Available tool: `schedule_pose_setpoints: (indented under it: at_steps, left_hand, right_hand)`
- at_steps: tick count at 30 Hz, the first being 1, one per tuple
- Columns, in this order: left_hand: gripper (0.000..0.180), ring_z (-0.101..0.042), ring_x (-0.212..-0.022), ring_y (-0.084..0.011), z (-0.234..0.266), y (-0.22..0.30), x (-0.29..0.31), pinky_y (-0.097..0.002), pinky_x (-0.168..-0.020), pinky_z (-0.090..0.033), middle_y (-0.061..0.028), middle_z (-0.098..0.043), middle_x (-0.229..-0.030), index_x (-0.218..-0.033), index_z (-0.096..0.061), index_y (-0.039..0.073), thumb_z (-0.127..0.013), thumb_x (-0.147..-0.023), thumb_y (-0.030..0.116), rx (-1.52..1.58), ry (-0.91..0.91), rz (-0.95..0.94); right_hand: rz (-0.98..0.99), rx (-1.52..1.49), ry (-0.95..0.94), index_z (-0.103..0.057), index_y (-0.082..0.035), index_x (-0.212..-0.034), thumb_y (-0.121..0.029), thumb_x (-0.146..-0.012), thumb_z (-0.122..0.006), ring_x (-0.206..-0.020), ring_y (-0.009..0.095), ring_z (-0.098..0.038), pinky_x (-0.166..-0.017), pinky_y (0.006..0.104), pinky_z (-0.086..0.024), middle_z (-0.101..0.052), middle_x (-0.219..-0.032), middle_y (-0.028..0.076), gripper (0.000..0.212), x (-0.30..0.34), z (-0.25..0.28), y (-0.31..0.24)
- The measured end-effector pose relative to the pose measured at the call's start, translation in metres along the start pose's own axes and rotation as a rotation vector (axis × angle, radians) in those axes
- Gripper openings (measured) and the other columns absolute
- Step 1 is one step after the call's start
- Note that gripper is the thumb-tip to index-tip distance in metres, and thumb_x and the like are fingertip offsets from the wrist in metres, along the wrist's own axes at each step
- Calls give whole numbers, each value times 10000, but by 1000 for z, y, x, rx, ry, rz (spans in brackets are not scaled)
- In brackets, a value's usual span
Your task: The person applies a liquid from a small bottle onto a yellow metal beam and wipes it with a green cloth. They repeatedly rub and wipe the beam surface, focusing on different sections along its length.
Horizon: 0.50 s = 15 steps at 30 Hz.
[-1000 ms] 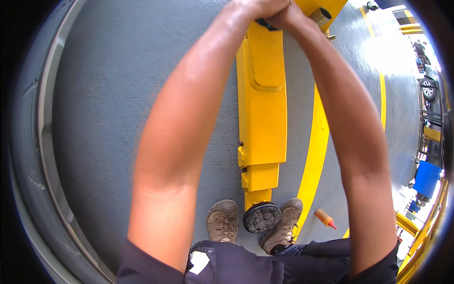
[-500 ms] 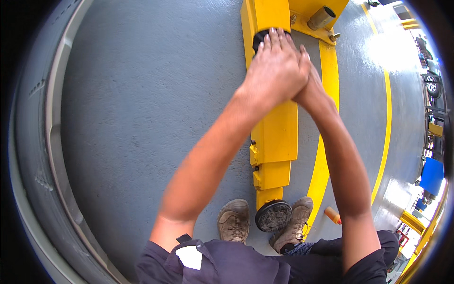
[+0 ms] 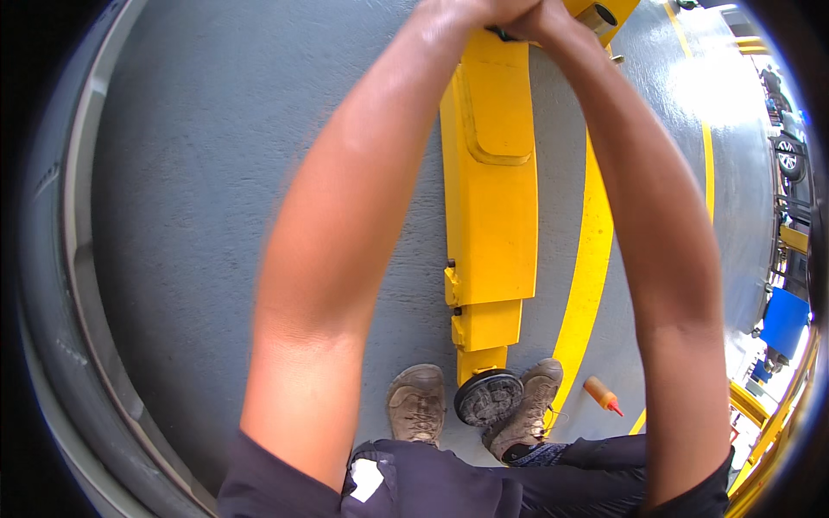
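Both my arms stretch forward to the top edge of the head view. There my left hand (image 3: 494, 9) and my right hand (image 3: 542, 17) come together over the far part of a yellow telescoping lift arm (image 3: 496, 233). Their fingers are cut off by the picture's edge. A small dark piece (image 3: 501, 34) shows just under the hands; most of it is hidden. At the lift arm's near end, between my shoes, is a round black pad (image 3: 489, 397).
A bottle with a red tip (image 3: 603, 395) lies on the grey floor right of my shoes. Yellow lines (image 3: 587, 250) run along the floor. A vehicle's side panel (image 3: 73, 259) curves along the left. A wheel (image 3: 787, 157) and a blue object (image 3: 784, 321) stand far right.
My hands have moved forward along the lift arm, up to the picture's top edge. Earlier they lay one over the other on a black part, with the left hand's fingers stretched out.
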<state>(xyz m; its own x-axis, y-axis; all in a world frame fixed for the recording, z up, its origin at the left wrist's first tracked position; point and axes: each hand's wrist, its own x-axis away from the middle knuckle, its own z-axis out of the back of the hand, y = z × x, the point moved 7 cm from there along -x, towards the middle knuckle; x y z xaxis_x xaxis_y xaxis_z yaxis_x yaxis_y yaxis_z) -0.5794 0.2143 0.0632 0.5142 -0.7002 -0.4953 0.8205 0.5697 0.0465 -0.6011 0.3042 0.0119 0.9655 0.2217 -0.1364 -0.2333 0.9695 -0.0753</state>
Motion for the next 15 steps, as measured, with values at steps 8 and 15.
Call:
schedule_pose_setpoints:
  at_steps: [8,15]
  left_hand:
    - [518,-484,-1516,-632,46,111,181,-620,-1266,-448,-515,-463,-1585,-1486,-548,-178,-565,-1126,196,187,54,238]
    - [634,-385,-1621,-567,25,92,158,-600,-1361,-325,-462,-433,-1668,-1581,-462,-222,-510,-1186,272,213,-2,390]
  right_hand:
    - [111,7,212,-498,-111,-1692,-371,-968,-816,-1624,403,-424,-1346,504,-350,-449,-1773,196,833,189,-7,-140]
    - [148,-163,326,-485,-138,-1707,-374,-960,-824,-1628,409,-430,-1313,520,-402,-451,-1776,189,853,171,-7,-126]
